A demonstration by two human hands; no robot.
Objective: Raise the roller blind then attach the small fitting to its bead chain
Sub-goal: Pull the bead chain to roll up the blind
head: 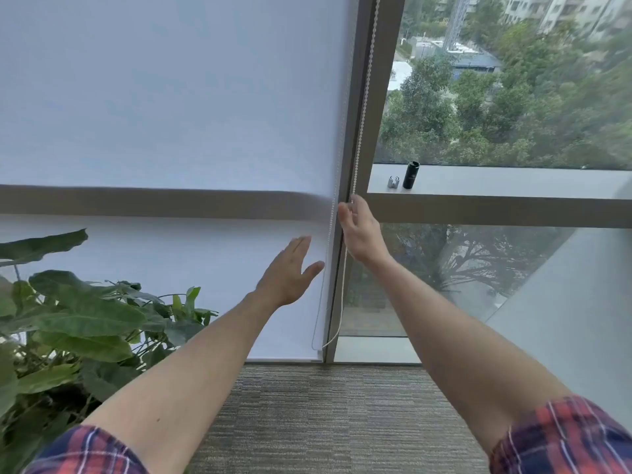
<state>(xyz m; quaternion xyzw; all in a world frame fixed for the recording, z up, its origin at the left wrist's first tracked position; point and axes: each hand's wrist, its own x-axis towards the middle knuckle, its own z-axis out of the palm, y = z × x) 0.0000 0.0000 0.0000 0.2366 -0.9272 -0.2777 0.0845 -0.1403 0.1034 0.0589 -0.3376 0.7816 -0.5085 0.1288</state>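
The white roller blind [171, 97] hangs down almost to the floor over the left window. Its white bead chain [364, 104] runs down the grey window frame and loops near the floor. My right hand [360, 230] is raised at sill height, its fingertips and thumb pinching the right strand of the chain. My left hand [290, 271] is held flat with straight fingers in front of the blind, just left of the other strand and apart from it. A small silver fitting [393, 182] stands on the window ledge [496, 181] beside a black cylinder [410, 174].
A large leafy plant [68, 319] fills the lower left, close to my left arm. Grey carpet [325, 422] covers the floor below. The vertical window frame [383, 80] separates the blind from bare glass showing trees and buildings outside.
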